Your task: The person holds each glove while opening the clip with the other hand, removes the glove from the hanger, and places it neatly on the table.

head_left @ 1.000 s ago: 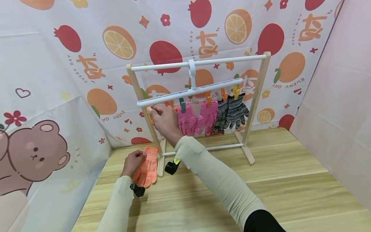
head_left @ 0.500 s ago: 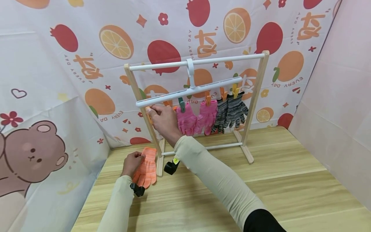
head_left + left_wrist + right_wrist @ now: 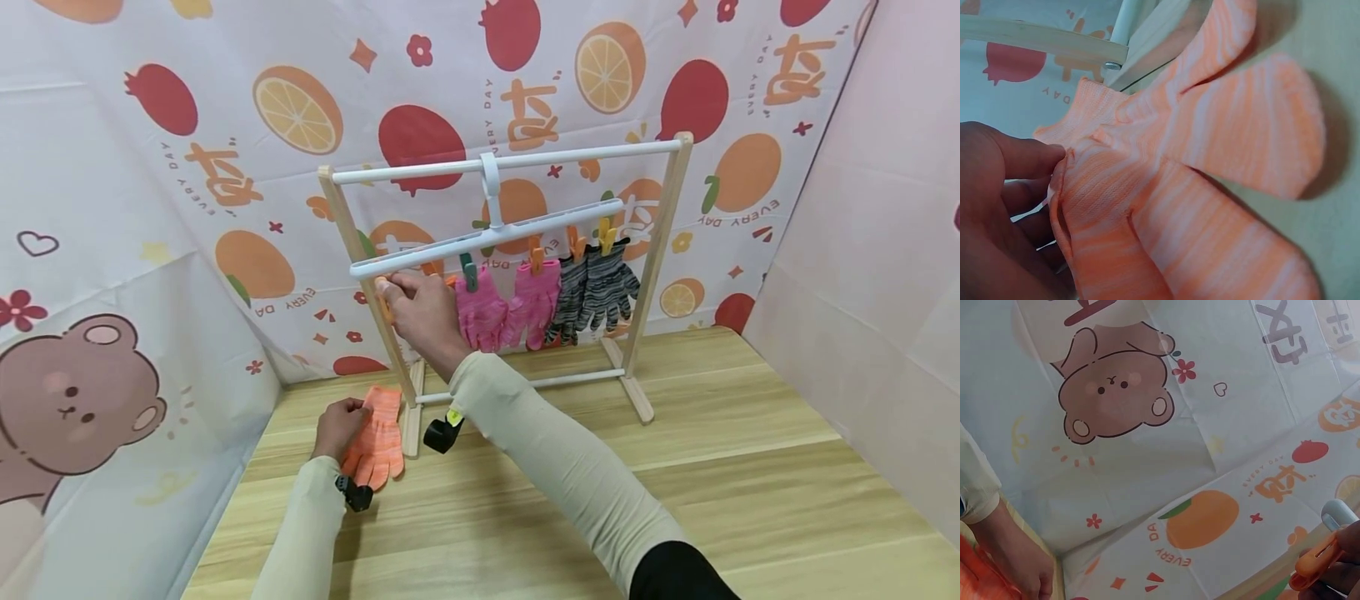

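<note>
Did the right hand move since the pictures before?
No, not that I can see. In the head view, the right hand stays near the rack's left wooden post, just under the same end of the white hanger.

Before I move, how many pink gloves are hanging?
2 in view: one pink glove below the green clip, the other pink glove beside it, nearer the grey gloves. The right hand may hide more.

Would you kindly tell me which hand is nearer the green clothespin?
Right. The right hand is just below and left of the green clothespin; the left hand is much lower and farther left, pinching the orange glove.
</note>
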`<state>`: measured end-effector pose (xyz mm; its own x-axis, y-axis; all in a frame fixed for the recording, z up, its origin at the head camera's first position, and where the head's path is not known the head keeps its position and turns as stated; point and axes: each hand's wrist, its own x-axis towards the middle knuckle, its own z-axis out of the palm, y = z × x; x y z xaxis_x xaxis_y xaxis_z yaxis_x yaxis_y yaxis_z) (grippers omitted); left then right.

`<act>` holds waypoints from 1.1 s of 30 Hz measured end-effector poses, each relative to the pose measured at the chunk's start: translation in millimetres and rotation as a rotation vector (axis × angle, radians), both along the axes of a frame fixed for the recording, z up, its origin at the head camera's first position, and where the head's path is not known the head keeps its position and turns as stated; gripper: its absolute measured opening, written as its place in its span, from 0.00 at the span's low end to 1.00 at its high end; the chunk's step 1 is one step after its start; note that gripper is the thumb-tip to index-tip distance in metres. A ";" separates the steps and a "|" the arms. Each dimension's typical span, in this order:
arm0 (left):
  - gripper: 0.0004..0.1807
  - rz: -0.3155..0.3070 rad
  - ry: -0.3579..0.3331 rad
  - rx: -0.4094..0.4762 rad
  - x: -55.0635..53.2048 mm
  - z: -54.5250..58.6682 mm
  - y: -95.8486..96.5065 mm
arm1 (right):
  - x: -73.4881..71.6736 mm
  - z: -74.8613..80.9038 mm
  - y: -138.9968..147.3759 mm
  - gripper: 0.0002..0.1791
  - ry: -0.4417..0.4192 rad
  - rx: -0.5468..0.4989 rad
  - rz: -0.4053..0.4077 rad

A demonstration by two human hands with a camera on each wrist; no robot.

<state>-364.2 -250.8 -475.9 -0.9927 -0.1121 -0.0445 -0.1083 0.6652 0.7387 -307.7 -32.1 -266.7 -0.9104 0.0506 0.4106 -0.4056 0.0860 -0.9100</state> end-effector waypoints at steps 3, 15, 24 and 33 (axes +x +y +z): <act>0.22 -0.001 -0.018 -0.015 0.8 -0.1 0.2 | 0.2 -0.5 0.1 0.10 -0.005 -0.001 0.004; 0.22 -0.021 -0.027 -0.043 4.0 1.9 0.6 | 0.2 0.1 0.7 0.11 0.009 0.035 -0.019; 0.23 -0.015 -0.031 -0.052 5.1 2.3 -1.4 | -1.0 -1.1 1.9 0.11 0.026 0.051 -0.015; 0.23 -0.006 -0.047 -0.054 10.9 4.1 -0.5 | 0.0 -1.3 2.4 0.12 0.028 0.047 -0.001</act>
